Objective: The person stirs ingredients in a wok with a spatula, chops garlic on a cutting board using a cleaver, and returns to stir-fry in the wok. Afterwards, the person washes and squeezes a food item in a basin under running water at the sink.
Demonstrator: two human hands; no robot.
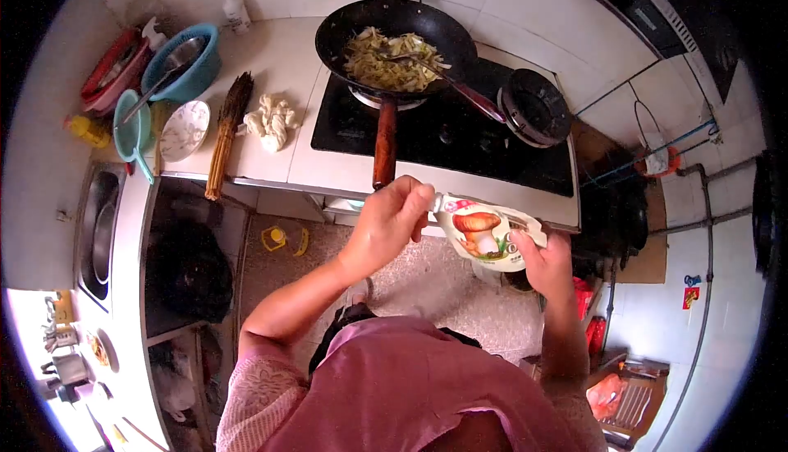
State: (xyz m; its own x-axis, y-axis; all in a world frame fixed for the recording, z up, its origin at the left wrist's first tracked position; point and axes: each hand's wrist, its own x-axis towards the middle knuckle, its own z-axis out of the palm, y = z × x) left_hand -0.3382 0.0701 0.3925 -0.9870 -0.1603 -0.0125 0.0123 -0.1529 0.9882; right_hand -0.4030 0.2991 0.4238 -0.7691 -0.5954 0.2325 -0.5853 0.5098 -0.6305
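A white spouted seasoning pouch (pixel 484 237), printed with a picture of mushrooms or a similar food, is held sideways between my hands in front of the stove. My left hand (pixel 386 224) is closed around its spout end, with thumb and fingers at the pale cap. Whether the cap is on or loose I cannot tell. My right hand (pixel 548 265) grips the bottom end of the pouch. Beyond them, a black wok (pixel 451 33) holds chopped pale-yellow vegetables. A spatula (pixel 476 97) rests in it, its handle leaning right. The wok's wooden handle (pixel 386 144) points toward me.
A black gas stove (pixel 345 119) carries a second burner (pixel 535 107) at right. Left on the counter lie a white cloth (pixel 272 123), a bamboo brush (pixel 227 136), a patterned bowl (pixel 185 130), a green strainer (pixel 134 128) and a blue basket (pixel 197 70). An oil bottle (pixel 275 238) stands below.
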